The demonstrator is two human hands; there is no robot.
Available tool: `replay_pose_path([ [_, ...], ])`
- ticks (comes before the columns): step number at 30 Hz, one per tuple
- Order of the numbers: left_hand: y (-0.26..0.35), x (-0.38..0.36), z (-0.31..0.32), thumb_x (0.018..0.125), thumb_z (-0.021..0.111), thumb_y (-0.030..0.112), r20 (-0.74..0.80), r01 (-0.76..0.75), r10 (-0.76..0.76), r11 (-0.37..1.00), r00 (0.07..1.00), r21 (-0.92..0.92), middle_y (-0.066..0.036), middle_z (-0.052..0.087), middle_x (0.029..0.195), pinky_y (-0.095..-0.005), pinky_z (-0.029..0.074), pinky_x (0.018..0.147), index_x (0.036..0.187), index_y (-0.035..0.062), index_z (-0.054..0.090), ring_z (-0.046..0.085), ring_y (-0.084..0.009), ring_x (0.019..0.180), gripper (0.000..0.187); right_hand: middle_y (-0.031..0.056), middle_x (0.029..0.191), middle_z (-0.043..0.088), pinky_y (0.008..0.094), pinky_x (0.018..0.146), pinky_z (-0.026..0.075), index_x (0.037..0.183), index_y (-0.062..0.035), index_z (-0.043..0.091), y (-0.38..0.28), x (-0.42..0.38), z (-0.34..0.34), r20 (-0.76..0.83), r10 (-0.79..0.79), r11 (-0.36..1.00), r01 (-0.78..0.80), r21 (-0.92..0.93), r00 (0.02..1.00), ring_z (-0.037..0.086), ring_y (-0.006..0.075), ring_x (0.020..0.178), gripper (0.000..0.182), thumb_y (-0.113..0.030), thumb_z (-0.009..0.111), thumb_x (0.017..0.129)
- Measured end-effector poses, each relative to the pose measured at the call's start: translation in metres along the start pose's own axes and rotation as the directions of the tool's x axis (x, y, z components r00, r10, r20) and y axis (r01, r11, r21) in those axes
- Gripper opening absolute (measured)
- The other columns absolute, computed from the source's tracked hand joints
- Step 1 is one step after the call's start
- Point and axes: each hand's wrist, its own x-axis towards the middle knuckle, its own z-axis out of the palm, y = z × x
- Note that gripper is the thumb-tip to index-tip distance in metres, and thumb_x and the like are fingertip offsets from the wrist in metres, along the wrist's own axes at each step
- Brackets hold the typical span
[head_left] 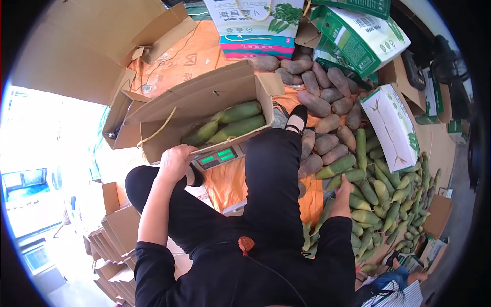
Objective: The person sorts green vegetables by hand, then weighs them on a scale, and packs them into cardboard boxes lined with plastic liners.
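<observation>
An open cardboard box [204, 87] with a yellow cord handle rests on a digital scale [220, 157] with lit green displays. Inside it lie several green radishes [238, 112]. My left hand [176, 161] is closed over the box's near edge at its left end. On my right, my right hand [341, 198] reaches into a large heap of green radishes [381, 192]. Its fingers are closed around one green radish [354, 177] at the heap's near left side; part of the grip is hidden.
Reddish, soil-covered roots [327, 123] lie beyond my right foot. Printed cartons [363, 38] and a white carton [391, 128] stand around the heaps. Folded cardboard [115, 230] is stacked at left. Another person [394, 284] is at lower right. Orange sheeting [225, 187] covers the floor.
</observation>
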Motion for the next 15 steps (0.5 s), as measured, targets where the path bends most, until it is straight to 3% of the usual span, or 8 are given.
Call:
replay_pose_path([
  [2,-0.003,-0.001,0.002,0.077,0.058,0.008,-0.001,-0.014,0.014,0.999,1.000,0.032,-0.011,0.065,0.085,-0.0406,0.051,0.074,0.095,0.0123,0.069,0.063,-0.0319,0.083,0.022,0.0093,0.118,0.057,0.0497,0.083,0.040,0.124,-0.0131,0.049,0.006,-0.005,0.002,-0.024,-0.044,0.999,0.045,0.016,0.999,0.053,0.0304,0.107,0.060,-0.029,0.080,0.074],
  [3,-0.004,-0.002,0.002,0.077,0.058,0.008,0.001,-0.012,0.012,1.000,1.000,0.028,-0.011,0.065,0.085,-0.0406,0.051,0.074,0.095,0.0123,0.069,0.063,-0.0319,0.083,0.022,0.0092,0.118,0.059,0.0467,0.085,0.047,0.126,-0.0047,0.052,-0.008,-0.035,0.005,-0.011,0.057,0.995,-0.055,0.081,0.998,0.057,0.0294,0.103,0.050,-0.015,0.073,0.081],
  [4,-0.004,-0.002,0.003,0.077,0.059,0.009,0.003,-0.019,0.019,0.999,1.000,0.039,-0.011,0.065,0.085,-0.0403,0.051,0.074,0.095,0.0125,0.069,0.064,-0.0314,0.083,0.021,0.0092,0.118,0.059,0.0467,0.085,0.047,0.126,-0.0047,0.052,-0.008,-0.033,0.002,-0.014,0.052,0.996,-0.051,0.078,0.999,0.057,0.0294,0.103,0.050,-0.015,0.073,0.081],
  [7,-0.006,-0.001,0.006,0.078,0.060,0.009,0.010,-0.013,0.012,0.998,1.000,0.058,-0.012,0.065,0.085,-0.0404,0.051,0.074,0.095,0.0113,0.069,0.063,-0.0321,0.083,0.020,0.0095,0.120,0.058,0.0422,0.085,0.047,0.126,-0.0035,0.051,-0.015,-0.043,0.002,0.118,0.011,0.990,-0.028,0.140,0.993,0.056,0.0276,0.105,0.051,-0.013,0.073,0.081],
  [9,-0.006,-0.002,0.007,0.079,0.060,0.009,0.023,-0.003,0.002,0.998,1.000,0.070,-0.014,0.065,0.085,-0.0407,0.050,0.074,0.095,0.0100,0.069,0.063,-0.0333,0.083,0.019,0.0096,0.122,0.056,0.0362,0.088,0.046,0.129,-0.0002,0.047,-0.031,-0.087,0.007,0.223,-0.233,0.972,0.231,0.039,0.946,0.055,0.0240,0.107,0.055,-0.008,0.071,0.081],
  [10,-0.006,-0.002,0.007,0.078,0.060,0.009,0.016,-0.003,0.002,0.998,1.000,0.068,-0.014,0.065,0.085,-0.0409,0.051,0.074,0.095,0.0099,0.069,0.063,-0.0331,0.083,0.019,0.0096,0.122,0.056,0.0362,0.088,0.046,0.129,-0.0002,0.047,-0.042,-0.104,0.011,0.219,-0.238,0.971,0.235,0.040,0.946,0.055,0.0240,0.107,0.055,-0.008,0.071,0.081],
  [12,-0.005,-0.001,0.006,0.078,0.060,0.009,0.010,-0.010,0.009,0.998,1.000,0.063,-0.013,0.065,0.085,-0.0410,0.051,0.074,0.094,0.0098,0.069,0.063,-0.0330,0.083,0.018,0.0092,0.123,0.055,0.0310,0.092,0.043,0.133,0.0018,0.044,-0.066,-0.141,0.021,0.483,-0.492,0.815,0.578,-0.036,0.724,0.054,0.0206,0.108,0.059,-0.004,0.069,0.080],
  [15,-0.005,-0.004,0.006,0.078,0.060,0.008,0.028,-0.018,0.016,0.996,0.999,0.092,-0.013,0.065,0.085,-0.0411,0.051,0.073,0.093,0.0106,0.069,0.063,-0.0326,0.082,0.018,0.0098,0.125,0.053,0.0305,0.096,0.040,0.134,0.0022,0.044,-0.120,-0.241,0.045,0.661,-0.599,0.612,0.791,0.013,0.452,0.053,0.0194,0.109,0.061,-0.002,0.067,0.078],
])
